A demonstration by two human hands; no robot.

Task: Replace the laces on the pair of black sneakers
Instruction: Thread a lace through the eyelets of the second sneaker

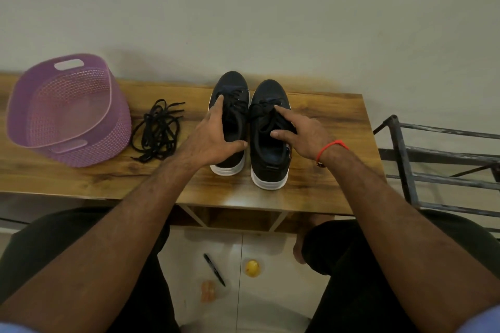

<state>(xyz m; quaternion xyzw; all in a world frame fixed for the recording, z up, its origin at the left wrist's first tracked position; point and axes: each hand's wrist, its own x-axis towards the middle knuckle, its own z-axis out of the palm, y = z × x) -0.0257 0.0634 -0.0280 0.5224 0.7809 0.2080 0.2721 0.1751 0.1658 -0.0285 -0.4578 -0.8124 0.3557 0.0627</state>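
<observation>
Two black sneakers with white soles stand side by side on the wooden table (pixel 319 143), toes pointing to the far wall and heels toward the person seated at the near edge. Both are laced in black.

The left hand (pixel 213 135) lies against the left side of the left sneaker (pixel 232 105). Its fingers are spread: the forefinger stretches far along the upper beside the laces, while the thumb reaches right across the near rim of the shoe's opening. Whether it actually grips the shoe or only rests on it, I cannot tell.

The right hand (pixel 303 132) sits over the right sneaker (pixel 267 149), also with fingers spread. The forefinger points far and left onto the knot of laces, and the thumb touches the shoe's collar near the opening. A red thread (pixel 328 147) circles that wrist.

Left of the shoes lies a loose tangle of spare black laces (pixel 157 130), just beside a purple basket (pixel 67 111) tipped on its side at the table's left end. A dark metal rack (pixel 438 167) stands to the right of the table. On the floor between the person's knees are a pen (pixel 214 269) and a small yellow thing (pixel 253 267).
</observation>
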